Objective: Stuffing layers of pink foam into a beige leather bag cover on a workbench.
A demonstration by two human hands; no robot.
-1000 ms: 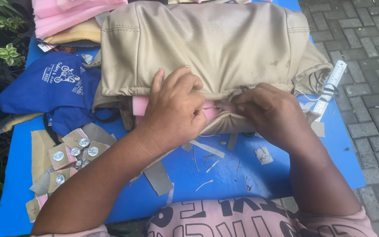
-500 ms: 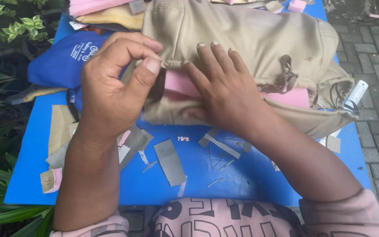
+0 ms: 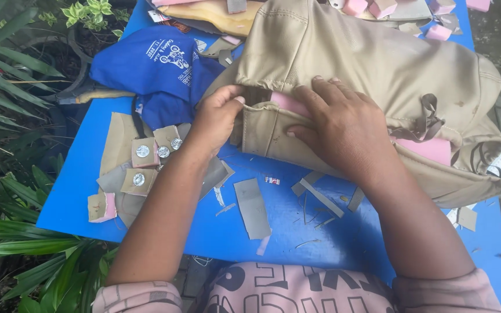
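Observation:
A beige canvas bag (image 3: 378, 64) lies across the blue table (image 3: 88, 185). Pink foam padding (image 3: 288, 103) shows inside its open edge, and more pink padding (image 3: 430, 149) peeks out further right. My left hand (image 3: 215, 119) pinches the bag's left corner at the opening. Spread flat, my right hand (image 3: 343, 124) presses on the bag's front flap, its fingertips at the pink foam. A brown strap (image 3: 427, 119) loops just right of that hand.
A blue cloth bag (image 3: 158, 66) lies at the left. Cardboard pieces with metal snap buttons (image 3: 146, 153) sit near my left forearm. Grey scraps (image 3: 251, 207) litter the near table. Pink foam blocks (image 3: 372, 7) lie at the far edge. Plants border the left, paving the right.
My left hand came down from a raised pinch and took hold of the bag's left corner. My right hand stays flat on the bag. The view shifted left.

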